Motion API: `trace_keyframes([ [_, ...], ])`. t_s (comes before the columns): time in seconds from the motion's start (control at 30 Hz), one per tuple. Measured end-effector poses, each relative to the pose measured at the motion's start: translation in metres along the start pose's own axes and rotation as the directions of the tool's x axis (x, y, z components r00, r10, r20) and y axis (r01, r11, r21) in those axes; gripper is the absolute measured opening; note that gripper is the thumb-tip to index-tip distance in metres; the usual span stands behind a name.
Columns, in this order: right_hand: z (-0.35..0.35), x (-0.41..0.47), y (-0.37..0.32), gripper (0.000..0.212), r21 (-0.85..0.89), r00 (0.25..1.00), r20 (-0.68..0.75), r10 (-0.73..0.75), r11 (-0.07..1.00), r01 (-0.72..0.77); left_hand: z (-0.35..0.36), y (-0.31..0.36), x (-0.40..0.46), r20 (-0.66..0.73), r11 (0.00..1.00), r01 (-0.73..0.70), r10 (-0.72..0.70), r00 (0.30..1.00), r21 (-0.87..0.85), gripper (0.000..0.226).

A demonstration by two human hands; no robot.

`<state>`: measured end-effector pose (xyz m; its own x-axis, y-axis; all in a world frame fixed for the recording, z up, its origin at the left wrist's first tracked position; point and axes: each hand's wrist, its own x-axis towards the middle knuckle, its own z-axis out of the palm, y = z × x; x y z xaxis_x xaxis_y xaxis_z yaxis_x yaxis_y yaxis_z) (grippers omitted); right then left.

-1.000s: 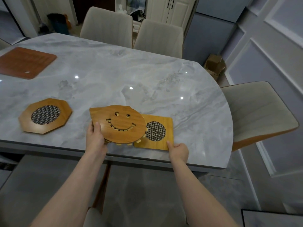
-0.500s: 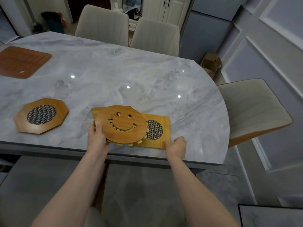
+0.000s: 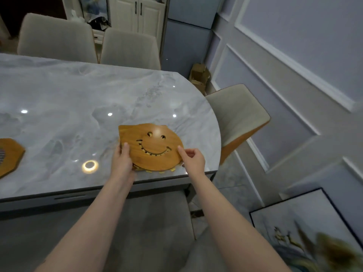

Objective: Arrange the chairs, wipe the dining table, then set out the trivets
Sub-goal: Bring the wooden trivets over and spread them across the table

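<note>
1. The smiley trivet (image 3: 152,147) tops a small stack near the table's (image 3: 59,99) front edge, at the view's centre.
2. Left hand (image 3: 121,160) grips the stack's nine-o'clock edge; right hand (image 3: 193,159) pinches the top trivet at three o'clock.
3. Lift only the top one, left hand steadying the rest.
4. An octagonal trivet (image 3: 9,156) lies at nine o'clock; space them evenly.

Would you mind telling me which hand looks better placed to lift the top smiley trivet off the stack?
The right hand, probably: it pinches the smiley trivet at its right edge, while the left hand grips the stack's left side.

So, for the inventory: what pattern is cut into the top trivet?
A smiley face, on the top trivet; head view.
</note>
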<state>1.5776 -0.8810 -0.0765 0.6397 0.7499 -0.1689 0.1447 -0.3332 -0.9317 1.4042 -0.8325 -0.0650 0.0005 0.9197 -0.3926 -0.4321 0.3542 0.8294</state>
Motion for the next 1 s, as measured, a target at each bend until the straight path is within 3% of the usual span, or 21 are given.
trace_keyframes([
  [0.27, -0.141, 0.011, 0.006, 0.054, 0.099, 0.97, -0.193, 0.147, 0.987, -0.13, 0.119, -0.046, -0.06, 0.21, 0.999, 0.047, -0.05, 0.976, 0.021, 0.035],
  [0.67, -0.416, 0.06, 0.013, 0.031, 0.29, 0.946, -0.243, 0.215, 0.947, -0.141, 0.34, -0.144, -0.187, 0.309, 0.987, 0.147, -0.122, 0.943, -0.06, 0.029],
  [1.0, -0.53, 0.107, 0.003, 0.022, 0.473, 0.943, -0.231, 0.241, 0.874, -0.108, 0.459, -0.174, -0.213, 0.409, 0.987, 0.143, -0.101, 0.907, -0.074, 0.032],
])
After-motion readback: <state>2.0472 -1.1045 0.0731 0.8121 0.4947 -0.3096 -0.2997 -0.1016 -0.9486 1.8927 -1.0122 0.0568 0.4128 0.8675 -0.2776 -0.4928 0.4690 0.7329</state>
